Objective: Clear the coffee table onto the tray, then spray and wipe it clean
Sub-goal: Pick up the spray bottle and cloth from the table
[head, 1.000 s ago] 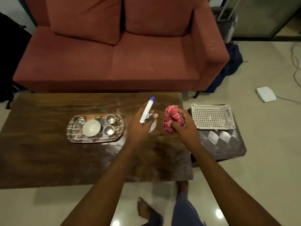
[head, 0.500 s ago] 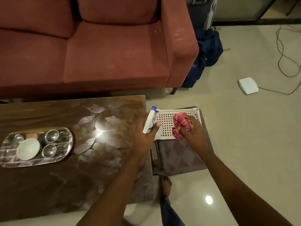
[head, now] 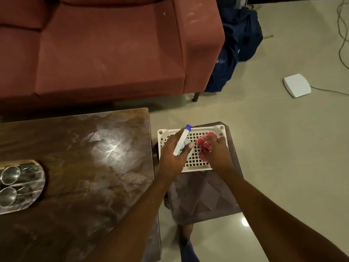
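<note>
As both hands hover over white basket (head: 196, 168) on stool (head: 198, 195) beside coffee table (head: 94, 167), step reads as stowing tools (judgement only). L hand (head: 170, 157) grips spray bottle (head: 181, 140), qty 1. R hand (head: 219, 154) clutches red cloth (head: 204, 146), qty 1. At table's left edge, tray (head: 37, 186) carries 2 steel cups (head: 10, 174); rest out of frame.

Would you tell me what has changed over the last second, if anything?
Both hands moved right, off the coffee table to above the white basket. The left hand still grips the spray bottle, the right hand the red cloth. The tray stays on the table.
</note>
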